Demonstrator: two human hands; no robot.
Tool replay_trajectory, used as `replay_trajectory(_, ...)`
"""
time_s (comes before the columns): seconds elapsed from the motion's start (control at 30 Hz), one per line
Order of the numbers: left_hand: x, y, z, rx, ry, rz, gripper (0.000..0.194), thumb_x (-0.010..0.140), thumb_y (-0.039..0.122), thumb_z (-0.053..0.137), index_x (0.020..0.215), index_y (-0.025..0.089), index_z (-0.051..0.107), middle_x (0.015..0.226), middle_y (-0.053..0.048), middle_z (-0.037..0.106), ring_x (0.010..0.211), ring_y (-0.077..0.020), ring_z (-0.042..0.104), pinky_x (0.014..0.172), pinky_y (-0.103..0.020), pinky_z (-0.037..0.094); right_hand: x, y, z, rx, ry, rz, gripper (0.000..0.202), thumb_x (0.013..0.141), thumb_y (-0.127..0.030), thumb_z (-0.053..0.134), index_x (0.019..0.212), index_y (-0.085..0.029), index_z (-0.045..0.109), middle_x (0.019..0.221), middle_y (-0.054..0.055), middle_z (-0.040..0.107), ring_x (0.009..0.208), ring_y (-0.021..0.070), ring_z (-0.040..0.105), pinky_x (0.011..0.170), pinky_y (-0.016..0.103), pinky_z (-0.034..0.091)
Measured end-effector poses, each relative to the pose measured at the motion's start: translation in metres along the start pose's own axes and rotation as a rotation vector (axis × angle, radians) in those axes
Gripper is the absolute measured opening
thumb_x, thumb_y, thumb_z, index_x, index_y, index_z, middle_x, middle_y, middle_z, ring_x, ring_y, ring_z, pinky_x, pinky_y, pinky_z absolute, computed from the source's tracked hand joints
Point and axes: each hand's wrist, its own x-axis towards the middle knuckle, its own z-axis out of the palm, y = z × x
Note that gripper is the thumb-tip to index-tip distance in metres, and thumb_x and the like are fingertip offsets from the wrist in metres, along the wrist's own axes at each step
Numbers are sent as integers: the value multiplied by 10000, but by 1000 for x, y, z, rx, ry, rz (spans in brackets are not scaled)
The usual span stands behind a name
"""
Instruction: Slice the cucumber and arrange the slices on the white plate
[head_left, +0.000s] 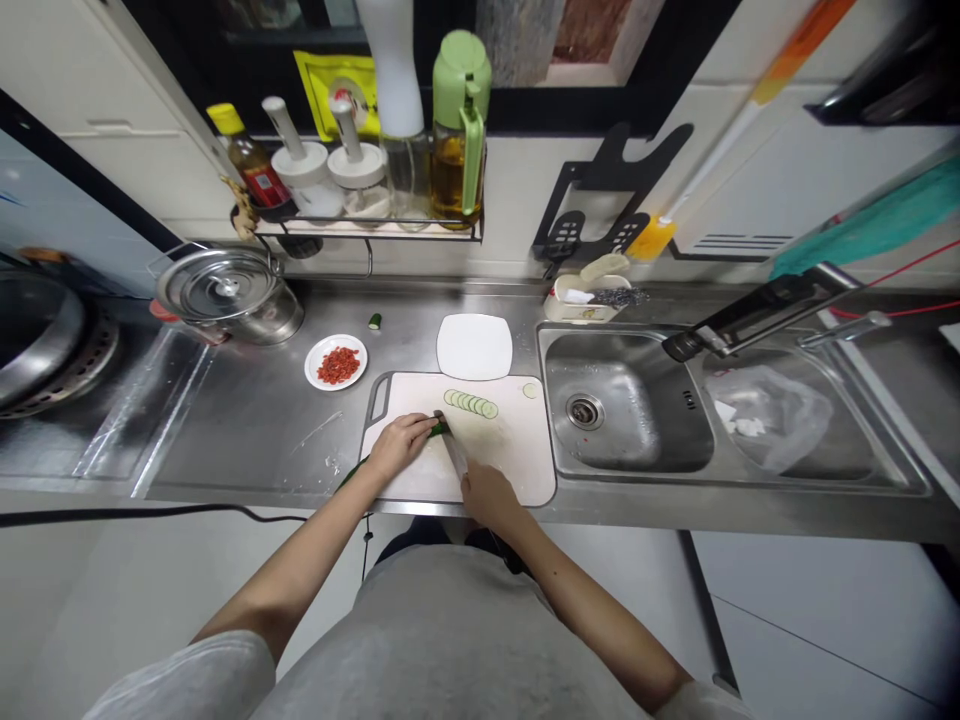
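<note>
On the pale cutting board (525,470), my left hand (399,445) holds a dark green cucumber (352,472), mostly covered by the hand, with its cut end showing past the fingertips. My right hand (489,494) is closed round the handle of a knife (454,452), whose blade lies against that cut end. Behind the blade, several thin cucumber slices (471,404) overlap in a row, and one single slice (529,391) lies at the board's top right corner. A white square plate (474,346) stands just beyond the board.
A round plate of chopped red pieces (338,365) and a cucumber stub (375,321) are at the left. Farther left stands a lidded steel pot (259,310). The double sink (630,410) is at the right. A rack holds bottles (457,160) above the counter.
</note>
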Motion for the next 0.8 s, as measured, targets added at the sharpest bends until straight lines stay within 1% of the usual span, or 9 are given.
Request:
replay_trajectory(0.37, 0, 0, 0, 3, 6, -1, 288, 933, 240, 483, 1153, 232, 669, 1110, -63, 671, 1008, -166, 626, 905, -311, 512, 4, 0, 3, 13, -13, -7, 338, 939, -197, 329, 1169, -99, 558, 1085, 173, 657, 1012, 235, 614, 822, 312, 409)
replay_trajectory(0.6, 0, -2, 1, 5, 16, 16, 289, 931, 242, 485, 1157, 241, 666, 1106, -60, 673, 1007, -169, 628, 902, -316, 517, 5, -1, 6, 12, -11, 10, 327, 938, -200, 338, 1152, -107, 566, 1072, 171, 661, 1006, 240, 619, 803, 303, 418)
replay_trajectory(0.8, -1, -4, 3, 3, 19, 19, 293, 931, 244, 483, 1160, 242, 665, 1107, -55, 673, 1014, -167, 626, 909, -313, 516, 6, -1, 12, 3, -14, 15, 328, 937, -186, 341, 1189, -105, 534, 1052, 173, 664, 994, 245, 630, 792, 310, 427)
